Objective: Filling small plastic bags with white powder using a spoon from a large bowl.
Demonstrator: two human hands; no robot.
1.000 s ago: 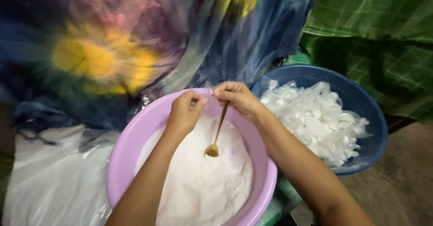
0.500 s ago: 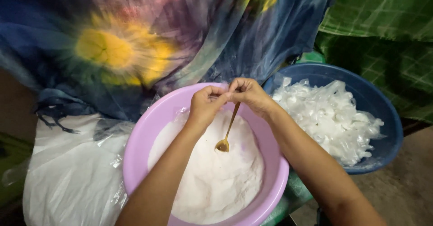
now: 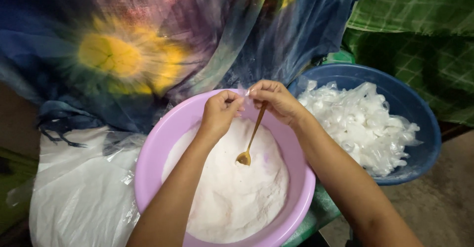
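A: What's hard to see?

B: Sth thin and clear pinched between both hands, prob a small plastic bag (image 3: 245,92), mostly hidden by fingers, can't tell for sure. Both forearms cut off at bottom edge. Blue basin's right rim partly dark.

A: Containers?

B: Purple basin (image 3: 153,148), centre, heaped w/ white powder (image 3: 232,192). Blue basin (image 3: 419,123) just beside it on the right, full of crumpled clear plastic bags (image 3: 360,123). White plastic sack (image 3: 74,197) lower left.

A: Hands?

B: Left hand (image 3: 219,111) fingers curled tight, pinching the clear bit. Right hand (image 3: 274,99) fingers closed on same clear bit plus the spoon handle.

A: Spoon?

B: Gold-coloured spoon (image 3: 249,146), thin handle, hangs tilted from right hand, bowl end touching the powder near the heap's middle. Tie-dye blue/yellow cloth (image 3: 123,54) behind, green checked cloth (image 3: 419,10) top right.
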